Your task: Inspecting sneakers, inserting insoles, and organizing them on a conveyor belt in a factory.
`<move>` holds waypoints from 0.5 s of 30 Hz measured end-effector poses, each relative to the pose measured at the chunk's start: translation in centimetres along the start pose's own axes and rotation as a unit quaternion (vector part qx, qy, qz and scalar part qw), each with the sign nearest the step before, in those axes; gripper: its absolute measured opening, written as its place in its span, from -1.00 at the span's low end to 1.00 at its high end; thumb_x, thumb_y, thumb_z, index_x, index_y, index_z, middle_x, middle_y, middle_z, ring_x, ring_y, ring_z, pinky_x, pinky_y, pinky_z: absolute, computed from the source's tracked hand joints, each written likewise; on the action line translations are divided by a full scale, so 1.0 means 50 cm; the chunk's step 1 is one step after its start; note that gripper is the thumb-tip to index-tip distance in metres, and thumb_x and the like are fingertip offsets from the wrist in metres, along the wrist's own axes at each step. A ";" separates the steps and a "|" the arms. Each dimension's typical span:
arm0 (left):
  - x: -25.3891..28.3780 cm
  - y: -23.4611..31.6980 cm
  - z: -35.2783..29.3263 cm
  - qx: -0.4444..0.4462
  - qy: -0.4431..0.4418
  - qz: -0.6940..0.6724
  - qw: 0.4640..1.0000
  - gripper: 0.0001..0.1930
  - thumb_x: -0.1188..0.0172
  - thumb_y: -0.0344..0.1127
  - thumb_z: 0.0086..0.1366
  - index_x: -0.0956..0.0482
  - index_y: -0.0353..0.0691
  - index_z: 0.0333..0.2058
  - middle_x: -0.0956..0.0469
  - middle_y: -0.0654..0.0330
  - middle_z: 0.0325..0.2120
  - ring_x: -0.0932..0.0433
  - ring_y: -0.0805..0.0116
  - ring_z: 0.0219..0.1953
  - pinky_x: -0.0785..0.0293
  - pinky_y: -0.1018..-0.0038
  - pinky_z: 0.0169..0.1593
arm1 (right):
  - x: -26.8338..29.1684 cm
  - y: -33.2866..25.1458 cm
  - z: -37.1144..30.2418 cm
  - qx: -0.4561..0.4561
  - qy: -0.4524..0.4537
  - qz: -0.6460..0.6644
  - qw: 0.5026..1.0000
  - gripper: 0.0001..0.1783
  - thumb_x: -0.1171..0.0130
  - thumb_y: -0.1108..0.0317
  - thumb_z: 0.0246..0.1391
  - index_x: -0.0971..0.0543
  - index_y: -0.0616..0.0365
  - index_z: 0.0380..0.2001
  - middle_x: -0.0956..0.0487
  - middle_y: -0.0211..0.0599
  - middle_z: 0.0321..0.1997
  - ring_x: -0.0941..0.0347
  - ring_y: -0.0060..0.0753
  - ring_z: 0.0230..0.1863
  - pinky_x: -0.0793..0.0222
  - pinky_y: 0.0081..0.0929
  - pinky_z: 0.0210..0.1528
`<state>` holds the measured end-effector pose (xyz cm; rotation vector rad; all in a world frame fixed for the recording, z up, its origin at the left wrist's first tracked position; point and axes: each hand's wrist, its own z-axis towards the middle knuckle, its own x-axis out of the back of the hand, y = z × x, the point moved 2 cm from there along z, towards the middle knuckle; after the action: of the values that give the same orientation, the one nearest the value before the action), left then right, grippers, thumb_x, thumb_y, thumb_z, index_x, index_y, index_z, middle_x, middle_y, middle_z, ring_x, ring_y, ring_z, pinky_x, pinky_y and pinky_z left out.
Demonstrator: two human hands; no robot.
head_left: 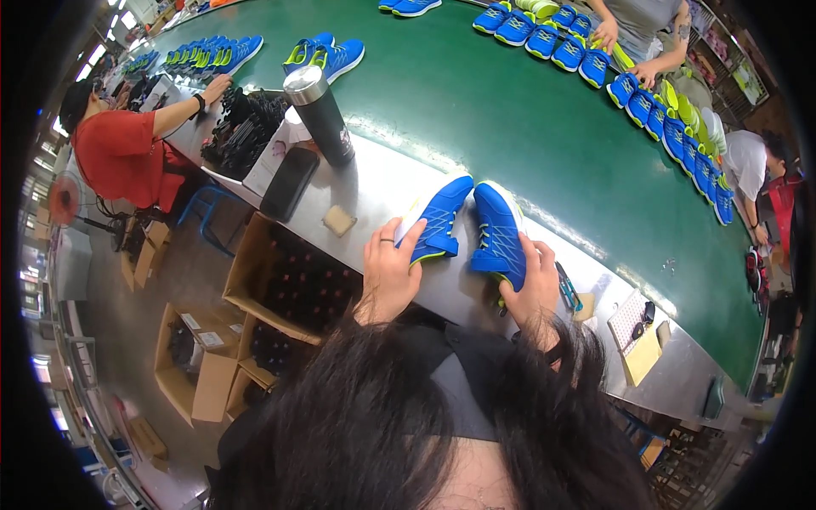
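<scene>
Two blue sneakers with white soles and lime trim lie on the metal ledge in front of me, toes pointing away. My left hand (393, 265) grips the heel part of the left sneaker (440, 219), thumb on one side and fingers on the other. Around the heel of the right sneaker (500, 228) closes my right hand (534, 285). The toes are close together but apart, and the heels spread wider. The palms and the inner sides of the heels are partly hidden.
Left of the sneakers stand a black tumbler (321, 115), a dark case (290, 184) and a tan sponge (339, 221). A cutter (568, 287) and a notepad (643, 353) lie right. Beyond runs a green conveyor belt (425, 93) with sneaker rows. Co-workers stand on both sides; cardboard boxes (217, 374) sit lower left.
</scene>
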<state>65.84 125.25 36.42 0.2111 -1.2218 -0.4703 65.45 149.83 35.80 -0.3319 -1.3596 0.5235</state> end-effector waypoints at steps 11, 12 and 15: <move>0.013 0.001 0.008 0.047 0.024 -0.195 0.979 -0.40 -0.22 -0.53 -0.07 -0.40 -0.18 0.05 -0.36 -0.05 0.02 -0.34 -0.05 0.09 -0.30 0.19 0.17 | 0.039 0.068 0.048 -0.170 -0.098 0.348 0.917 -0.50 -0.31 0.23 0.02 -0.53 0.13 0.04 -0.58 -0.07 -0.09 -0.55 -0.12 -0.11 -0.44 -0.31 -0.01; 0.015 0.003 0.008 0.042 0.025 -0.195 0.980 -0.40 -0.22 -0.53 -0.07 -0.40 -0.18 0.05 -0.36 -0.05 0.02 -0.34 -0.05 0.09 -0.30 0.19 0.17 | 0.051 0.076 0.061 -0.153 -0.091 0.360 0.916 -0.50 -0.31 0.23 0.02 -0.53 0.13 0.04 -0.58 -0.07 -0.09 -0.55 -0.12 -0.11 -0.44 -0.31 -0.01; 0.025 0.006 0.010 0.034 0.057 -0.251 0.966 -0.37 -0.26 -0.54 -0.10 -0.39 -0.18 0.06 -0.35 -0.03 0.07 -0.34 -0.03 0.11 -0.28 0.21 0.20 | 0.082 0.101 0.093 -0.177 -0.105 0.152 0.967 -0.52 -0.25 0.12 0.10 -0.54 0.18 0.02 -0.61 -0.07 -0.09 -0.57 -0.17 -0.16 -0.47 -0.33 -0.11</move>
<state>65.78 124.98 37.79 0.6075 -1.0666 -0.8431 60.57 155.95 37.51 -0.8060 -1.6221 0.5799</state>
